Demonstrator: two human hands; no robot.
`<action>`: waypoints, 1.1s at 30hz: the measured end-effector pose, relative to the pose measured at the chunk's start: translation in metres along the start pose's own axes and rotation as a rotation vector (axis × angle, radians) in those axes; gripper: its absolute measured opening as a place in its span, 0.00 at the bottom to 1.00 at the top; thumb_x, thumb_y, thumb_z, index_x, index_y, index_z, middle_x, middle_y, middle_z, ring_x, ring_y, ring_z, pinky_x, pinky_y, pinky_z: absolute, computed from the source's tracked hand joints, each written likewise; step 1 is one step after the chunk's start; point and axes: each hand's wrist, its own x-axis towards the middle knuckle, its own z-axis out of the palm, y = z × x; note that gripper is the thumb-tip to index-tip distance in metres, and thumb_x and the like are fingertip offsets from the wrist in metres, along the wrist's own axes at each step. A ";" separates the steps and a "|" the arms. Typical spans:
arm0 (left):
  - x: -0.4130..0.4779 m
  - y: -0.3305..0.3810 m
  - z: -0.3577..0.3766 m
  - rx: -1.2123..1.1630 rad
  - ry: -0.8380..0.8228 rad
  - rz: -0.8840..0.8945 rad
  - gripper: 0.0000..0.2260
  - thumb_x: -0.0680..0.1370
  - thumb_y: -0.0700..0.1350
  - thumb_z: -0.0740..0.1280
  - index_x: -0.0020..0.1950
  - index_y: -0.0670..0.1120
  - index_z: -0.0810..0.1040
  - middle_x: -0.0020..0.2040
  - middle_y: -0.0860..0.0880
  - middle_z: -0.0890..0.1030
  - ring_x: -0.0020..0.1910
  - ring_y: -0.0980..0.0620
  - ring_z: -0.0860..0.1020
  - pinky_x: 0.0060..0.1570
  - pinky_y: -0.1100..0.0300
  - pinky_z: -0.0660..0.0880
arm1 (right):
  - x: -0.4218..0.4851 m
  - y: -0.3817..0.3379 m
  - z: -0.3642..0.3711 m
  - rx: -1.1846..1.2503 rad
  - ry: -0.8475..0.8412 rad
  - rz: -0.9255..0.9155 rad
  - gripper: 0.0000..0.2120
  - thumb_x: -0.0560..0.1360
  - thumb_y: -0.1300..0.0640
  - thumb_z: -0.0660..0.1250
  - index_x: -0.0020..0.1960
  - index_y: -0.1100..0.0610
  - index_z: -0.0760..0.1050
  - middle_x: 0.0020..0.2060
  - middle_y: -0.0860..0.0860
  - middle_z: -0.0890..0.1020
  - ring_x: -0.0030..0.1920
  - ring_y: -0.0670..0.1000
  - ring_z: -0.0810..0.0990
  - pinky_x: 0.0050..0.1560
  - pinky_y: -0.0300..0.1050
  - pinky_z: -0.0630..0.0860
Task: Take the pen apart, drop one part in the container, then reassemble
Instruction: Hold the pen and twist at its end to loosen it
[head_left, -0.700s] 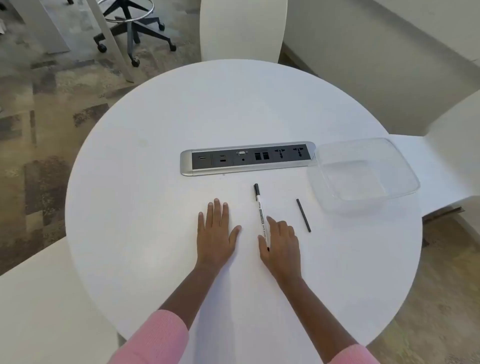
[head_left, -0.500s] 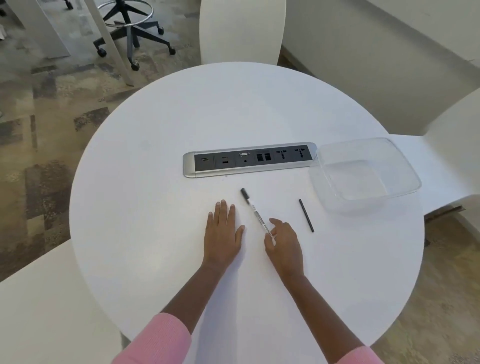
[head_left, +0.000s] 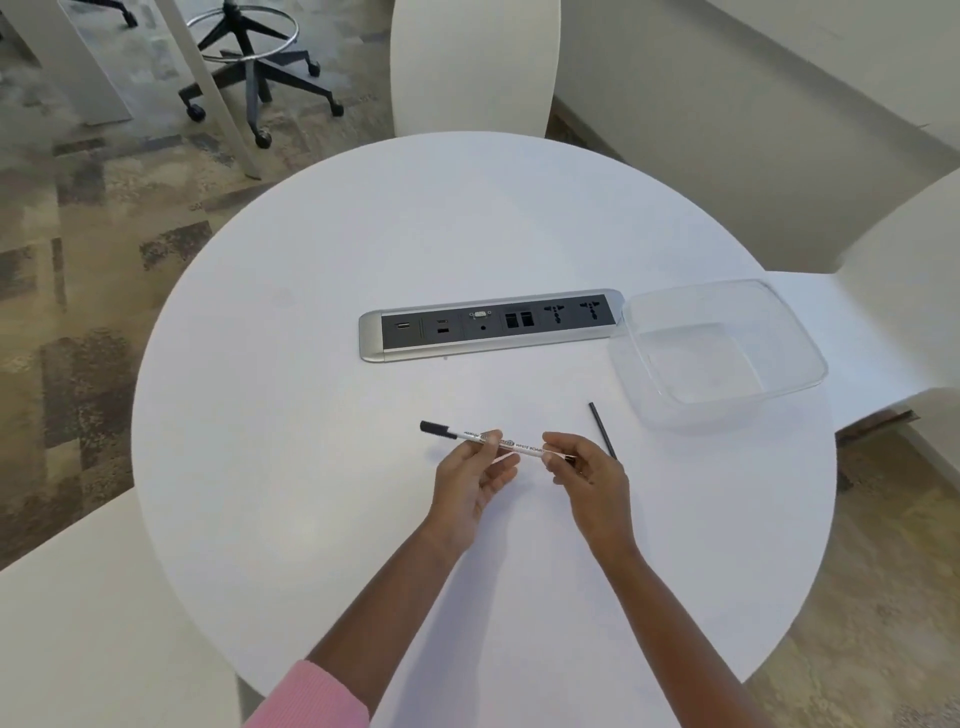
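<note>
A white pen (head_left: 522, 447) with a black cap at its left end is held level just above the round white table (head_left: 311, 467). My left hand (head_left: 475, 480) pinches the pen's middle. My right hand (head_left: 589, 475) grips its right end, which the fingers hide. A thin black stick (head_left: 602, 430) lies on the table just right of my right hand. An empty clear plastic container (head_left: 800, 343) stands at the table's right edge.
A silver and black socket strip (head_left: 491, 325) is set into the table's middle, touching the container's left rim. White chairs stand at the far side, the right and the near left. An office chair base is on the floor beyond.
Both hands lay flat on the table with the pen under my right fingers. My right hand swung the pen round and lifted it, and my left hand came up and took its middle.
</note>
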 end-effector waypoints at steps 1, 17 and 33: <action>0.000 0.000 -0.001 -0.076 0.010 -0.019 0.05 0.77 0.38 0.64 0.43 0.41 0.78 0.35 0.49 0.83 0.32 0.55 0.83 0.33 0.65 0.80 | -0.001 0.000 -0.003 -0.003 0.010 -0.014 0.10 0.72 0.67 0.66 0.47 0.53 0.79 0.42 0.49 0.82 0.38 0.46 0.78 0.38 0.26 0.73; -0.013 -0.016 0.014 -0.250 0.047 0.022 0.03 0.77 0.38 0.63 0.44 0.41 0.75 0.34 0.48 0.85 0.34 0.53 0.84 0.36 0.63 0.81 | 0.001 -0.001 -0.038 -0.631 -0.061 -0.565 0.04 0.72 0.68 0.66 0.44 0.63 0.78 0.38 0.58 0.80 0.40 0.56 0.78 0.41 0.41 0.71; -0.016 -0.009 0.037 -0.060 -0.003 0.250 0.09 0.79 0.35 0.59 0.39 0.42 0.71 0.29 0.51 0.83 0.35 0.55 0.84 0.36 0.65 0.80 | 0.016 -0.016 -0.051 -0.717 -0.247 -0.397 0.07 0.74 0.68 0.62 0.41 0.66 0.78 0.37 0.63 0.77 0.39 0.59 0.74 0.36 0.41 0.59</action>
